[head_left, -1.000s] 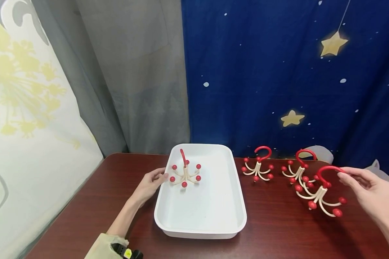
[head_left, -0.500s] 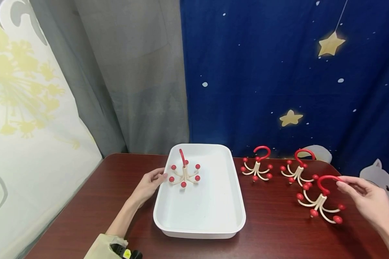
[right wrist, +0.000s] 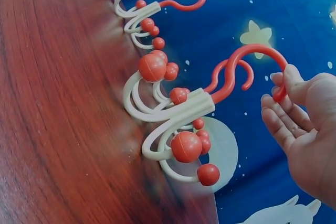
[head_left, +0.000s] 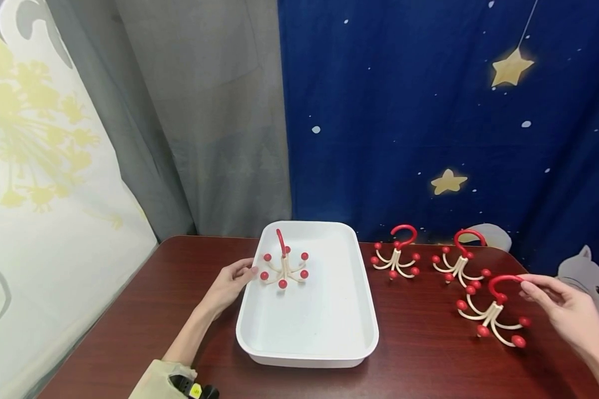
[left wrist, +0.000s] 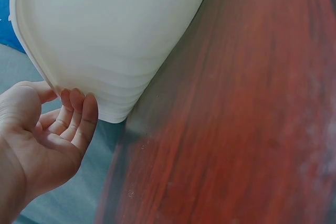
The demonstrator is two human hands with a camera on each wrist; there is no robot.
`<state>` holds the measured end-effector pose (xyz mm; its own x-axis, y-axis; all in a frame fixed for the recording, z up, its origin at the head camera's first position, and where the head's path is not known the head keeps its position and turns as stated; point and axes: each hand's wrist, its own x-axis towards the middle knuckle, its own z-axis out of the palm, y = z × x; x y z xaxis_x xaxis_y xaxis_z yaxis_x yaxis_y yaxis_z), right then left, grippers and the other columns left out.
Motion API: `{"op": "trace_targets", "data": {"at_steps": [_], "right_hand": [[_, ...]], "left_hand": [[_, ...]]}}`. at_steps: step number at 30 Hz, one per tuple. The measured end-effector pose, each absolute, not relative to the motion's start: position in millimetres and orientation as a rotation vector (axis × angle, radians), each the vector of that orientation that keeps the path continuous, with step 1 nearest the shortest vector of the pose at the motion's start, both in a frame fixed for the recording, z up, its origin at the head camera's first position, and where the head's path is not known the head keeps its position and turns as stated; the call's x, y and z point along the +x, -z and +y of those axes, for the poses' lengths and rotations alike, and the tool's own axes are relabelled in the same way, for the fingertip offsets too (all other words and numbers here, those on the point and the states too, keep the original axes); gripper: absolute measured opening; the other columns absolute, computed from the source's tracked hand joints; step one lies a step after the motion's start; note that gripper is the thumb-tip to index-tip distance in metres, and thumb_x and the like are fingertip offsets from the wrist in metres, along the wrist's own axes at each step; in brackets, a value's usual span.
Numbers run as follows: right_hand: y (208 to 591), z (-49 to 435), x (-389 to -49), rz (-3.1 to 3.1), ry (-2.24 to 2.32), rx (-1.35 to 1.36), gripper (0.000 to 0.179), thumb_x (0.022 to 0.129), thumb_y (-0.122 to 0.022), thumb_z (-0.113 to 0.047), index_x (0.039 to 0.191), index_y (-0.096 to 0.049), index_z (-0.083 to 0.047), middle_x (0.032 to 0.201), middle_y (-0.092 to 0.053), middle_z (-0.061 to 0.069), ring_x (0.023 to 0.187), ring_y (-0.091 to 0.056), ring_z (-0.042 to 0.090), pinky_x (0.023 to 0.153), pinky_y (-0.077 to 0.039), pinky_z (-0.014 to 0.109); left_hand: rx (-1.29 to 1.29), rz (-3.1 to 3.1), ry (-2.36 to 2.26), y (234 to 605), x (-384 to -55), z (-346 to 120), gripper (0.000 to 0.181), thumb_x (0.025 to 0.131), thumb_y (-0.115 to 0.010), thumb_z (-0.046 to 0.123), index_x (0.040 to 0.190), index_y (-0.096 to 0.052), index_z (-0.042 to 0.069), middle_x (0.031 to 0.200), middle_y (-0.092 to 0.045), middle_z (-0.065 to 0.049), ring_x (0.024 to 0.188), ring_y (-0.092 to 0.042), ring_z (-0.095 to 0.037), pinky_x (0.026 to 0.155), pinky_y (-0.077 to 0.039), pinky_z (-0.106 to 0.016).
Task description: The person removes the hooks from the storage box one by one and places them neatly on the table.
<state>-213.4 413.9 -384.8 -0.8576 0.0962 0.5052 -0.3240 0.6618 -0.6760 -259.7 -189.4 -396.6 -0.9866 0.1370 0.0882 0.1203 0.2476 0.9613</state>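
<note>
My left hand [head_left: 232, 285] holds the left rim of a white tray [head_left: 319, 316]. In the left wrist view the thumb lies at the tray's rim and the fingertips [left wrist: 77, 94] press its outer wall. Inside the tray, towards the back left, one multi-arm hanger [head_left: 285, 266] stands upright with a red hook, cream arms and red balls. My right hand [head_left: 566, 307] pinches the hook end of a similar hanger [right wrist: 197, 106] between thumb and fingers. This hanger stands upright at the table's right side, its arms at or just above the tabletop; exact contact is unclear.
Two more hangers of the same kind stand at the table's back right: one hanger [head_left: 396, 259] just right of the tray, another hanger [head_left: 460, 266] behind the held one. Grey and blue starry curtains [head_left: 379, 138] hang behind the dark red table [head_left: 419, 343].
My right hand has lowered its hanger slightly towards the table, away from the hanger behind it. The left hand and the tray have stayed in place.
</note>
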Motion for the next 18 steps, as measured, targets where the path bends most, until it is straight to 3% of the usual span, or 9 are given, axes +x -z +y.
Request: {"op": "trace_targets", "data": {"at_steps": [10,18], "right_hand": [[378,415,-213,-2.369,-1.081,0.098,0.021,0.089,-0.061,-0.017,0.107,-0.065,-0.008,0.08,-0.063,-0.027,0.071,-0.057,-0.012,0.062,-0.039,0.004],[365,412,-213,-2.294,-1.172,0.173,0.026,0.09,-0.058,-0.012,0.112,-0.061,0.002,0.092,-0.065,-0.021,0.079,-0.062,-0.007,0.066,-0.043,0.006]], "left_hand": [[0.241,2.482,-1.89,397,-258,-188,0.046,0.093,-0.054,0.017,0.132,-0.041,-0.004,0.103,-0.058,-0.028,0.098,-0.057,-0.038,0.08,-0.049,-0.032],[0.248,2.478,-1.901,397,-258,-189,0.046,0.093,-0.054,0.017,0.132,-0.041,-0.004,0.103,-0.057,-0.028,0.097,-0.057,-0.038,0.081,-0.049,-0.035]]}}
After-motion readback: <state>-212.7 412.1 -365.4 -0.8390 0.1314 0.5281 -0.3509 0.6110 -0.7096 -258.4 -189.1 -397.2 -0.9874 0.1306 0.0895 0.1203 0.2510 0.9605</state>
